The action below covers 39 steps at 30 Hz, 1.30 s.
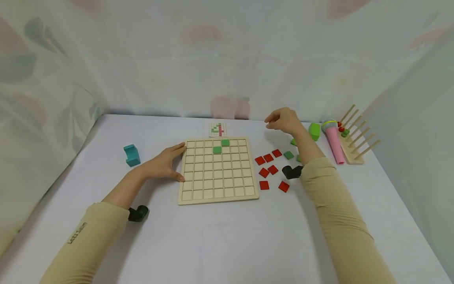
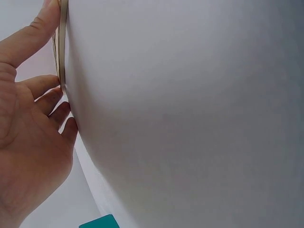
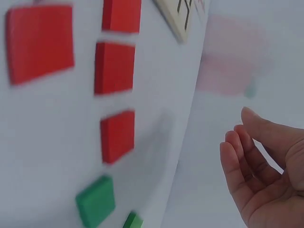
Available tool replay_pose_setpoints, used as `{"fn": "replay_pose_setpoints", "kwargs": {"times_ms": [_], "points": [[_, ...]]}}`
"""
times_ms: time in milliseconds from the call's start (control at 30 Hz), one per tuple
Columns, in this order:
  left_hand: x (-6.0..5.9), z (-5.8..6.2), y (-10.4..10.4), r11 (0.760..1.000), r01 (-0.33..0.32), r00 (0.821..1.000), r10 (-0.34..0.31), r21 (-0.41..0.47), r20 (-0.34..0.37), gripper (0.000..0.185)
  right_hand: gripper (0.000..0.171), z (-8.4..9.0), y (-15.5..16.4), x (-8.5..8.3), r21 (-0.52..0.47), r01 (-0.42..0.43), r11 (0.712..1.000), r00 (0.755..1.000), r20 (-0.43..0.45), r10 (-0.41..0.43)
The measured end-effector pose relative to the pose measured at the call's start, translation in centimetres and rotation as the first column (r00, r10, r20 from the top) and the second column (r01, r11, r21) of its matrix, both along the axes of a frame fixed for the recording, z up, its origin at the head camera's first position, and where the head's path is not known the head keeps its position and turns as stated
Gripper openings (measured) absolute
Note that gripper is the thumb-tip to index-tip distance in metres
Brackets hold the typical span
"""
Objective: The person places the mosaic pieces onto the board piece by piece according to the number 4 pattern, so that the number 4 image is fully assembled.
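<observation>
The left hand (image 1: 164, 163) rests with straight fingers against the left edge of the wooden grid board (image 1: 217, 170), while the right hand (image 1: 283, 120) hovers loosely curled and empty above the red tiles (image 1: 268, 158).

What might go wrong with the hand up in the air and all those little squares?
The right hand hangs empty above the table, with its sleeve close over the red tiles; lowering the arm may sweep them about. The left hand only rests against the edge of the wooden board, so a bump might shift the two green tiles.
</observation>
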<state>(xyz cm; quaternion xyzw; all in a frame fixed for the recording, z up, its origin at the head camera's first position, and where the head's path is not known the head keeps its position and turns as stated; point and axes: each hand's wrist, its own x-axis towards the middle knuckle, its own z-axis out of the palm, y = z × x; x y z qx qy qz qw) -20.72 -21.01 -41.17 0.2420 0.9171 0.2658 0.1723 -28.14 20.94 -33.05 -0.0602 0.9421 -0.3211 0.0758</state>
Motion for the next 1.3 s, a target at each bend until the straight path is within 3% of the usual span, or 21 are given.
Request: {"fn": "replay_pose_setpoints", "kwargs": {"times_ms": [267,500,767,1300], "points": [[-0.1,-0.2,-0.1,1.0,-0.006,1.0,0.006,-0.005,0.002,0.121,0.03,-0.9,4.5,0.5,0.043,0.074,0.996,0.997,0.006,-0.074],[0.0,-0.2,-0.3,1.0,-0.004,1.0,0.004,0.002,0.006,0.121,0.035,-1.7,6.4,1.2,0.054,0.067,0.996,0.995,0.07,-0.071],[-0.1,-0.3,-0.3,1.0,-0.015,1.0,0.015,-0.013,0.003,0.12,0.036,-2.6,6.9,1.5,0.086,0.069,0.994,0.985,0.15,-0.082],[0.1,-0.2,-0.4,1.0,-0.014,1.0,0.014,-0.005,0.001,0.119,0.037,-4.0,6.5,1.4,0.094,0.054,0.994,0.983,0.168,-0.069]]}}
